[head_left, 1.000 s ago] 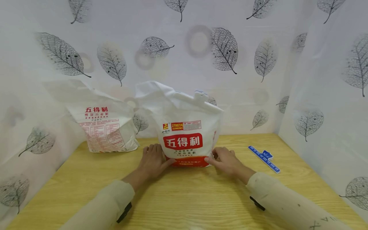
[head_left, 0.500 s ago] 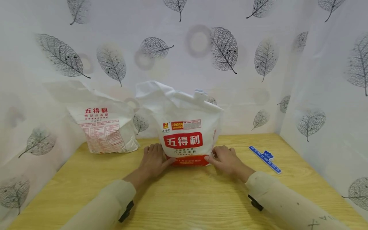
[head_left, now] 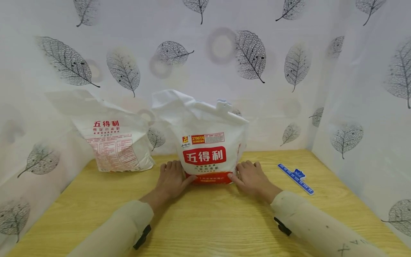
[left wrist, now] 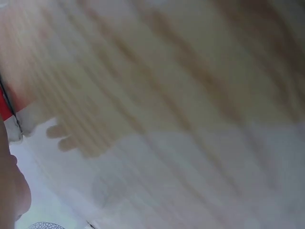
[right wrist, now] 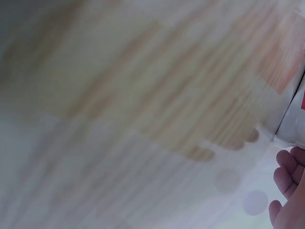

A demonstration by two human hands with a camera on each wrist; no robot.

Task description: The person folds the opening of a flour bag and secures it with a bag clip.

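Both forearms reach forward over the table (head_left: 205,221). Left hand (head_left: 171,179) and right hand (head_left: 250,177) lie flat, fingers straight and together, pressed against the bag's (head_left: 210,142) base from either side. Wrist views blurred (right shows only fingertips (right wrist: 286,174) beside the bag's edge). Bag upright mid-table, white with red label; second bag (head_left: 112,142) behind, left

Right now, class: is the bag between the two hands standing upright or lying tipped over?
Upright. The bag stands on its base on the table, label facing forward, top pointing up, left hand and right hand at its bottom corners.
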